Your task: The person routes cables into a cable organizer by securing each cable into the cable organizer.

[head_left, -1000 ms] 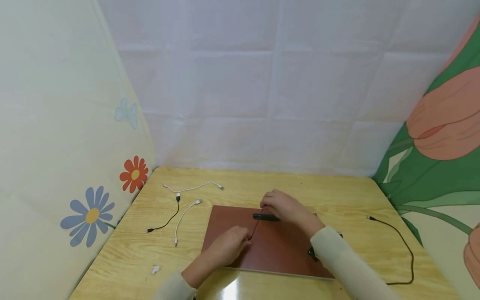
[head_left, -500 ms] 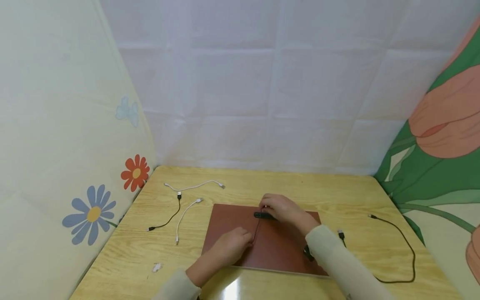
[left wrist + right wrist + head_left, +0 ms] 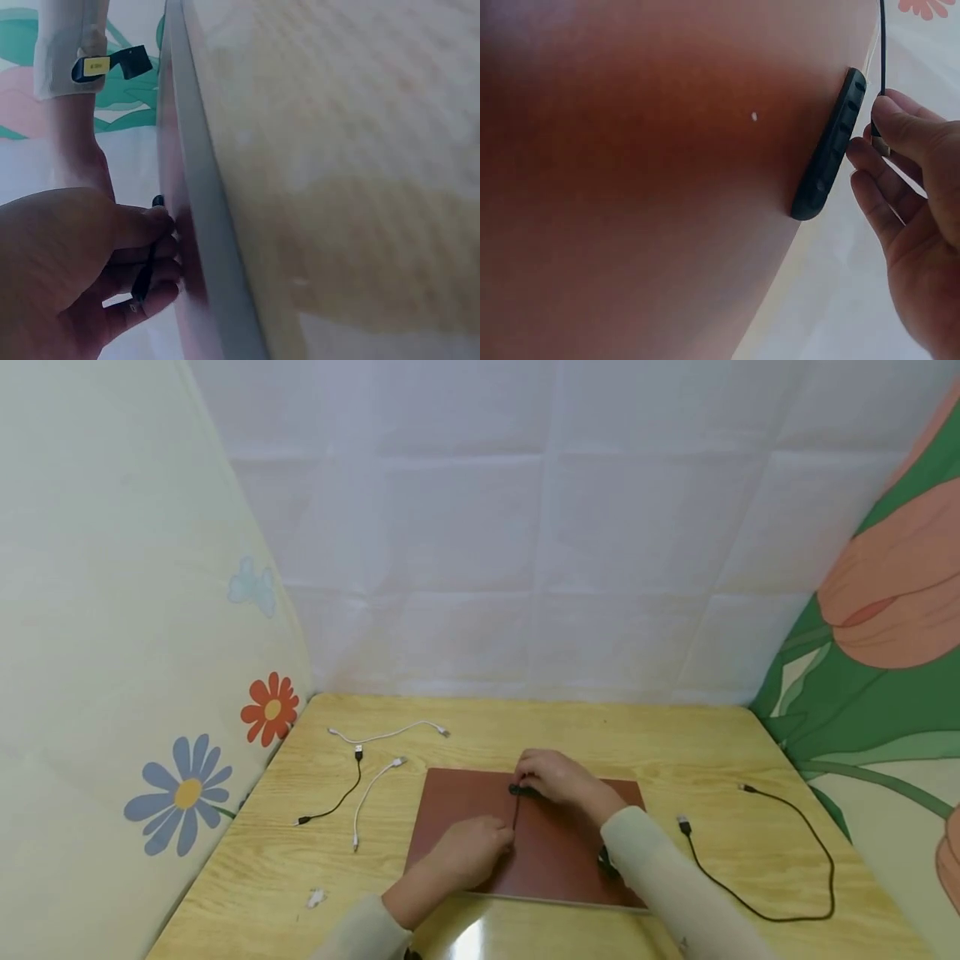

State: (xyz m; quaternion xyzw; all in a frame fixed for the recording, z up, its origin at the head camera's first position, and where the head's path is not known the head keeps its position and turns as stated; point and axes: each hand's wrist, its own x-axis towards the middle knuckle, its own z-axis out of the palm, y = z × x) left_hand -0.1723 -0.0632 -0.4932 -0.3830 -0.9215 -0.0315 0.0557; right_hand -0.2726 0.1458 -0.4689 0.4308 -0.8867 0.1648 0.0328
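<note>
A: Left hand?

B: The left hand sat low, around the middle of the head frame. Narrow, thumb and fingers pinching one end of a thin dark cable.

A: Right hand?

B: The right hand was above it and to its right. Also narrow, pinching the cable's other end; a metal plug showed at the fingers, right side of the right wrist view.

A: And the cable itself?

B: Lower middle of the head frame, nearly straight between both hands, over a brown board.

A: Anything beside them?

B: A black ridged bar on the board, just beside the right fingers. Contact couldn't be told.

A: Rest of the tabletop?

B: Left part of the frame: two white cables and a short black cable. Below those, a small white scrap. Lower right: a longer black cable, bent in a wide curve.
</note>
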